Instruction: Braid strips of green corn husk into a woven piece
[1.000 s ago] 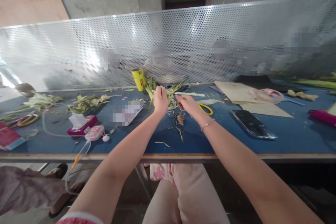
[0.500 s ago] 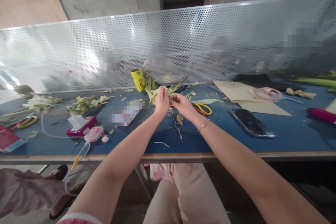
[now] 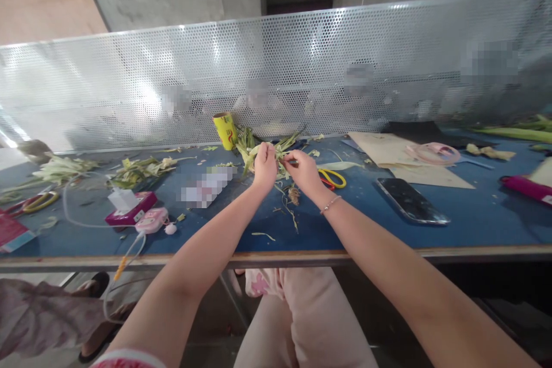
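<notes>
Grasps pale green leaf strips (image 3: 280, 153) in the left hand (image 3: 265, 167), fingers closed around the bundle, at the far middle of the surface (image 3: 310, 236). Pinches at the right side of the same bundle with the right hand (image 3: 302, 169), fingertips drawn together and partly hidden by foliage. Wears a thin bracelet (image 3: 330, 204) on the right wrist.

Has, just beyond the left hand, a yellow tube (image 3: 225, 130), slightly tilted, in front of a perforated metal screen (image 3: 276, 69). Has scissors (image 3: 344, 180) with yellow and red handles just right of the right hand, and a brown dried clump (image 3: 294, 195) on the near side of the bundle.

Includes, farther right, a dark phone (image 3: 413, 201) lying flat, brown paper sheets (image 3: 371, 149) beyond it, and a pink ring-shaped roll (image 3: 433, 153) on the paper. Includes, to the left, a flat item (image 3: 207, 187) blurred out by pixels, then a heap of wilted leaves (image 3: 140, 172). Shows, nearer on that side, a magenta block (image 3: 131, 209) bearing a white plug (image 3: 122, 199), with a small pink case (image 3: 152, 220) just beside.
</notes>
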A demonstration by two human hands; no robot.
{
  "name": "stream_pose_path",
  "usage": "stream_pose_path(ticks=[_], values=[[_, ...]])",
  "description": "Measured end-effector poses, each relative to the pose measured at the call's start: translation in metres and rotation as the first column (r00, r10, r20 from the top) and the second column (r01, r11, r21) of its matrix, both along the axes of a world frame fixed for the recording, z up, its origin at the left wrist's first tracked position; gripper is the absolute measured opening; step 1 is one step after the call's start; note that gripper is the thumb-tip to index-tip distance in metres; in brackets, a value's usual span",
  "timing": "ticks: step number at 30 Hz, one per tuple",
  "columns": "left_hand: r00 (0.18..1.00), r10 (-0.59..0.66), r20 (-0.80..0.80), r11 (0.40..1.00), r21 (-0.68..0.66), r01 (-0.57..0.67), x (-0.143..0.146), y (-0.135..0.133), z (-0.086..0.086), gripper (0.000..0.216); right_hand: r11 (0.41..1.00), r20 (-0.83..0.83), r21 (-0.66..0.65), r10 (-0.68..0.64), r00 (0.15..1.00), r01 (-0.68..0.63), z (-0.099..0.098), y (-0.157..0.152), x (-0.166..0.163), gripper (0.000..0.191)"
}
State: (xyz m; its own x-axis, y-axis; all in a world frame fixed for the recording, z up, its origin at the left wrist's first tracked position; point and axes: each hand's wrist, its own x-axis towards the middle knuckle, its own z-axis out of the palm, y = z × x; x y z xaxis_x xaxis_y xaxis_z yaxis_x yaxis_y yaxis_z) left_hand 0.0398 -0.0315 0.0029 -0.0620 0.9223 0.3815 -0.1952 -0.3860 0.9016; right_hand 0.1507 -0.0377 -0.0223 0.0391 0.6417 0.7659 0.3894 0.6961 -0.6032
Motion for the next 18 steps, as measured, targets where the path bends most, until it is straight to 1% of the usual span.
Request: stream_pose_path(ticks=[3,8,10,14,18], values=[[0.996,-0.047,0.080,0.998,-0.044,0.051,0.005,-0.005,0.004,0.027,0.998,0.059,0.063,-0.020,0.998,0.017,-0.001,0.000,0.001,0.010],[0.982,-0.071,0.175,0.979,-0.176,0.102,0.006,-0.011,0.012,0.027,0.996,0.113,0.073,-0.054,0.992,0.046,0.000,0.000,0.002,0.014],[0.975,-0.077,0.207,0.972,-0.202,0.120,0.005,-0.012,0.013,0.027,0.992,0.130,0.108,-0.074,0.989,0.060,0.000,0.001,0.002,0.015],[0.970,-0.094,0.226,0.977,-0.168,0.134,0.003,-0.010,0.013,0.029,0.978,0.155,0.194,-0.113,0.981,0.082,-0.003,0.003,0.002,0.014],[0.981,-0.131,0.145,0.981,-0.123,0.149,0.004,-0.008,0.010,0.031,0.963,0.149,0.252,-0.139,0.979,0.098,-0.005,0.006,0.002,0.011]])
